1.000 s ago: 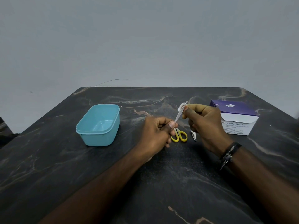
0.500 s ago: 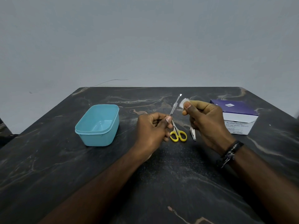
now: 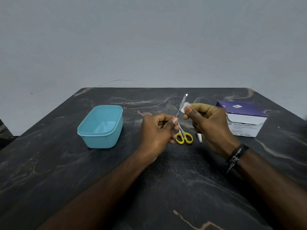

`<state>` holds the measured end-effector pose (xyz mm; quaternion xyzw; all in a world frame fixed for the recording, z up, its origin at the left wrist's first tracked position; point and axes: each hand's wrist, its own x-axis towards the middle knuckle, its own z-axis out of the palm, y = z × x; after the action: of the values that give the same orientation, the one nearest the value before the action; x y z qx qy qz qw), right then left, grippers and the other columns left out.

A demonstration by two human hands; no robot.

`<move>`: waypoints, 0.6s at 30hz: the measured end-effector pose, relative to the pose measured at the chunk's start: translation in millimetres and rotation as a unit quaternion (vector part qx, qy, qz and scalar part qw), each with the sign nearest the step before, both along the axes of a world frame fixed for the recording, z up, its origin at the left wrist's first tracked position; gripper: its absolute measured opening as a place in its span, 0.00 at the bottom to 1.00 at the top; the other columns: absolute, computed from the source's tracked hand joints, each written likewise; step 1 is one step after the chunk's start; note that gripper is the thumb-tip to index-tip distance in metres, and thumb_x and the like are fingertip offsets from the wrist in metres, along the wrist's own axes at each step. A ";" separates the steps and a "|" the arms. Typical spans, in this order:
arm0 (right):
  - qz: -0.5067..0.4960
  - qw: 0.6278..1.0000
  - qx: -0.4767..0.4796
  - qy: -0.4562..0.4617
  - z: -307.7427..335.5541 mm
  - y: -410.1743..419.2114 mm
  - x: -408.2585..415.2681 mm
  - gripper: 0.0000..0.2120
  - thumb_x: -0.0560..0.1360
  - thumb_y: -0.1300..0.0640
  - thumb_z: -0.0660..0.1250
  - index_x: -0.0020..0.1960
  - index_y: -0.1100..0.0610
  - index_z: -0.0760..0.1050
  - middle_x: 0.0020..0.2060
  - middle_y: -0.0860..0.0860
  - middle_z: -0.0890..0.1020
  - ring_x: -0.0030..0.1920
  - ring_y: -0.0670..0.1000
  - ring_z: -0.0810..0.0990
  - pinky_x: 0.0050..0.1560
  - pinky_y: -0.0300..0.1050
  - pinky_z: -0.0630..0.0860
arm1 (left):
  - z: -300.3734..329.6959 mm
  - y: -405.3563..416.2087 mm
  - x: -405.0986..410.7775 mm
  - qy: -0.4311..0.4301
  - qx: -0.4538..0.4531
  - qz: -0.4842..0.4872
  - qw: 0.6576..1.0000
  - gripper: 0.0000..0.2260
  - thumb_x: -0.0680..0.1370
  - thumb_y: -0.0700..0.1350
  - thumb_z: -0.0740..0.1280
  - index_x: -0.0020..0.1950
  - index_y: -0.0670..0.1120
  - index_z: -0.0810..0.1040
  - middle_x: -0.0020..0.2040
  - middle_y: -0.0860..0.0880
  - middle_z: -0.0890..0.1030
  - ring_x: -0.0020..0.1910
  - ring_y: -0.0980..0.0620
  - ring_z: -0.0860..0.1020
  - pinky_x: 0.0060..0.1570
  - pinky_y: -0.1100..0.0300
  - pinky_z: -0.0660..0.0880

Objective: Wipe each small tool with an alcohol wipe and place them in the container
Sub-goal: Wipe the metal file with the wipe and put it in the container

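Two hands meet over the middle of the dark marbled table (image 3: 99,171). At centre frame the left hand (image 3: 157,130) pinches the lower end of a slim metal tool (image 3: 181,105) between thumb and curled fingers, its flat tip slanting up toward the far edge. Just right of it, the right hand (image 3: 211,127) holds a small white alcohol wipe (image 3: 184,108) against the tool's shaft, though whether the wipe truly touches the metal is hard to tell. Below the hands lie yellow-handled scissors (image 3: 184,137) and, just right of them, a small metal nail clipper (image 3: 199,138). A light blue container (image 3: 101,126) sits open at centre left. A purple-and-white swab box (image 3: 244,120) stands at right.
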<state>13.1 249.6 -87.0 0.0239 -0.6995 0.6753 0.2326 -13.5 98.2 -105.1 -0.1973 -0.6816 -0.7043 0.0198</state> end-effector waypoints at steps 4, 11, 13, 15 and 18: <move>0.005 1.000 0.002 -0.002 -0.3 -0.4 0.7 0.07 0.76 0.56 0.69 0.48 0.60 0.82 0.33 0.51 0.82 0.23 0.43 0.64 0.23 0.34 0.61 | -1.9 -0.7 -1.6 0.020 -0.025 0.008 0.999 0.05 0.79 0.40 0.68 0.44 0.42 0.81 0.36 0.44 0.83 0.26 0.54 0.77 0.26 0.60 0.75; 0.015 1.000 0.001 0.009 1.6 0.4 1.1 0.06 0.76 0.55 0.68 0.46 0.58 0.81 0.33 0.51 0.81 0.24 0.45 0.64 0.23 0.37 0.61 | -4.4 -1.8 -4.1 0.047 -0.036 0.001 0.998 0.07 0.77 0.41 0.70 0.48 0.37 0.83 0.38 0.43 0.84 0.27 0.53 0.79 0.27 0.59 0.76; 0.014 1.000 0.006 0.006 0.8 0.3 0.6 0.07 0.76 0.56 0.68 0.46 0.59 0.81 0.32 0.49 0.80 0.24 0.45 0.64 0.23 0.36 0.61 | -4.3 -2.0 -4.2 0.050 -0.031 -0.004 0.998 0.08 0.76 0.41 0.71 0.49 0.36 0.83 0.37 0.42 0.84 0.27 0.52 0.80 0.27 0.60 0.75; 0.011 1.000 0.009 0.002 -0.3 -0.8 0.3 0.07 0.77 0.57 0.68 0.47 0.61 0.81 0.33 0.50 0.80 0.23 0.43 0.64 0.23 0.35 0.61 | -3.5 -2.1 -3.8 0.045 -0.020 -0.006 0.999 0.08 0.75 0.40 0.72 0.49 0.35 0.82 0.37 0.41 0.84 0.27 0.51 0.80 0.27 0.60 0.74; 0.009 1.000 0.025 0.005 -1.4 -3.7 0.9 0.08 0.77 0.58 0.68 0.48 0.63 0.82 0.33 0.50 0.80 0.22 0.41 0.64 0.23 0.34 0.62 | -2.7 -2.4 -4.0 0.035 -0.001 0.001 0.999 0.08 0.74 0.39 0.74 0.48 0.35 0.82 0.33 0.43 0.83 0.26 0.50 0.79 0.26 0.60 0.74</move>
<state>14.0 245.9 -88.4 0.0391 -0.7149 0.6595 0.2292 -17.5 95.8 -107.8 -0.2213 -0.6812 -0.6964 0.0444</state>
